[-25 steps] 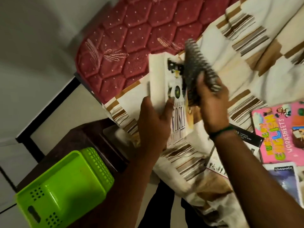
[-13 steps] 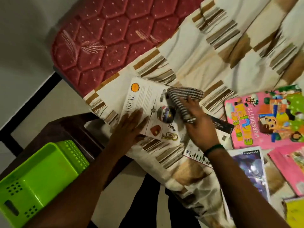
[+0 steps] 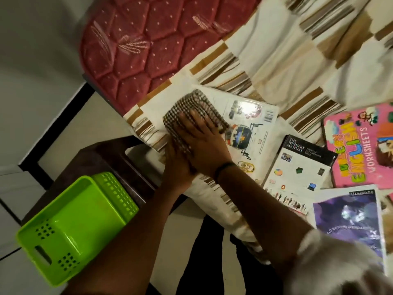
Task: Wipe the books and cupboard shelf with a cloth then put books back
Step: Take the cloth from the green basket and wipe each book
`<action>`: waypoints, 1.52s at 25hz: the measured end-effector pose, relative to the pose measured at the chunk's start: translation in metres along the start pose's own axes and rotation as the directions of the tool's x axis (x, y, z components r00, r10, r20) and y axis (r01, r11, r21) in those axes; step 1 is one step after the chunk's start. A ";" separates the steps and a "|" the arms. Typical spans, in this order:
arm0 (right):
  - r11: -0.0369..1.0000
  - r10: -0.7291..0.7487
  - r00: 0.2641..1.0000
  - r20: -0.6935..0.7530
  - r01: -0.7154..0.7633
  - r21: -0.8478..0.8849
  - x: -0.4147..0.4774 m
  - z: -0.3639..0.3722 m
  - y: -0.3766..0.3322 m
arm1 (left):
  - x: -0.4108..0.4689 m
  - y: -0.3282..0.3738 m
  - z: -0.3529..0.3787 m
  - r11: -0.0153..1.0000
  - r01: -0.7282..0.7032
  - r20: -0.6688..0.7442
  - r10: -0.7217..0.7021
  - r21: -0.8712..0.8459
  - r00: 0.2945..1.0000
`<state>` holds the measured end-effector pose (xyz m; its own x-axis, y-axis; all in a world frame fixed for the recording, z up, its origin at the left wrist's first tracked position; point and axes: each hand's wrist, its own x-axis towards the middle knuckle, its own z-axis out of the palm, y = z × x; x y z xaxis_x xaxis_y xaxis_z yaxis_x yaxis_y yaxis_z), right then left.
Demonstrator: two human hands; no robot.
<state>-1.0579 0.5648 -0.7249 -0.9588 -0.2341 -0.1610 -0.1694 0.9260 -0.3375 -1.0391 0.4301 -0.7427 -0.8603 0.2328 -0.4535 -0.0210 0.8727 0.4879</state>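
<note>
Checked woven cloth, flat right hand pressing it onto a glossy white book. The left hand, fingers hidden, should brace the slick-looking edge.

One wide-angle camera, worn on the person's head, looks forward and steeply down over the edge of a bed. It sits close: the forearms run in from 6 and 5 o'clock, and a pale sleeve blurs against the lens at 5 o'clock. The left hand and right hand meet near frame centre. The red mattress fills 12 o'clock, the striped sheet 1 to 2 o'clock. A pink workbook lies at 3 o'clock and a green basket at 8 o'clock. The bed's edge slants from 10 o'clock down to 5 o'clock.
</note>
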 end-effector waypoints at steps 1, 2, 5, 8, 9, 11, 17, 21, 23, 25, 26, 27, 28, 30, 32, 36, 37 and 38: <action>1.000 -0.015 1.000 0.028 0.015 0.016 -0.037 0.002 0.003 | 0.000 -0.002 -0.001 1.000 -0.002 0.016 0.002 -0.016 1.000; 1.000 -0.020 0.999 0.041 0.019 0.021 -0.072 -0.001 0.014 | 0.000 -0.001 -0.002 0.999 0.023 0.025 -0.022 -0.047 0.999; 0.979 0.203 0.979 -0.006 -0.203 0.038 -0.086 -0.017 0.068 | -0.001 0.008 0.000 1.000 0.008 -0.053 -0.009 -0.028 0.999; 0.847 0.526 0.842 -0.119 -0.506 0.161 -0.004 -0.026 0.062 | 0.001 0.006 0.003 0.999 0.014 -0.042 -0.012 0.052 0.999; 0.885 0.455 0.884 -0.103 -0.436 0.165 0.008 -0.022 0.044 | 0.002 0.004 0.002 0.998 0.008 -0.012 -0.007 0.069 1.000; 0.981 0.158 0.986 -0.046 -0.151 0.123 -0.025 -0.002 0.008 | 0.000 0.002 -0.004 0.989 -0.075 0.027 0.072 0.125 0.997; 0.547 0.716 0.698 0.007 -0.567 0.615 -0.201 -0.023 0.037 | -0.046 0.045 0.003 0.863 -0.411 -0.132 0.463 0.294 0.877; 0.120 0.976 0.216 -0.039 -0.374 0.920 -0.239 -0.059 0.068 | -0.081 0.128 0.063 0.833 -0.545 0.124 0.534 0.093 0.837; 0.075 0.997 0.019 -0.072 -0.223 0.972 -0.252 -0.070 0.091 | -0.092 0.170 0.091 0.954 -0.252 0.115 0.235 0.160 0.965; 0.068 0.996 -0.041 -0.078 -0.208 0.976 -0.261 -0.070 0.107 | -0.100 0.202 0.116 0.977 -0.054 0.125 0.028 0.208 0.992; 0.073 0.997 -0.007 -0.076 -0.236 0.969 -0.267 -0.068 0.111 | -0.103 0.215 0.126 0.976 0.011 0.140 -0.042 0.216 0.989; 0.090 0.996 0.048 -0.080 -0.258 0.962 -0.272 -0.066 0.114 | -0.103 0.225 0.134 0.977 0.076 0.132 -0.104 0.202 0.986; 0.123 0.988 0.127 -0.091 -0.274 0.954 -0.278 -0.063 0.115 | -0.101 0.234 0.136 0.974 0.162 0.109 -0.181 0.158 0.977; 0.289 0.926 0.326 -0.190 -0.292 0.911 -0.285 -0.060 0.120 | -0.092 0.239 0.143 0.956 0.292 0.101 -0.289 -0.012 0.952; 0.483 0.803 0.524 -0.285 -0.291 0.826 -0.282 -0.051 0.141 | -0.092 0.242 0.150 0.897 0.313 0.210 -0.256 -0.313 0.944; 0.617 0.616 0.775 -0.141 -0.363 0.698 -0.266 -0.048 0.174 | -0.111 0.256 0.161 0.665 0.297 0.204 -0.216 -0.685 0.955; 0.617 0.570 0.812 -0.128 -0.319 0.720 -0.272 -0.051 0.168 | -0.112 0.262 0.155 0.565 0.305 0.207 -0.232 -0.767 0.950; 0.641 0.516 0.845 -0.141 -0.272 0.718 -0.284 -0.055 0.155 | -0.113 0.269 0.142 0.466 0.340 0.240 -0.261 -0.817 0.935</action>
<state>-0.8247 0.7915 -0.6807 -0.9295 0.3223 -0.1792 0.3157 0.4442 -0.8385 -0.8754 0.6994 -0.6660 -0.6768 0.0925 -0.7303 -0.7182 0.1349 0.6827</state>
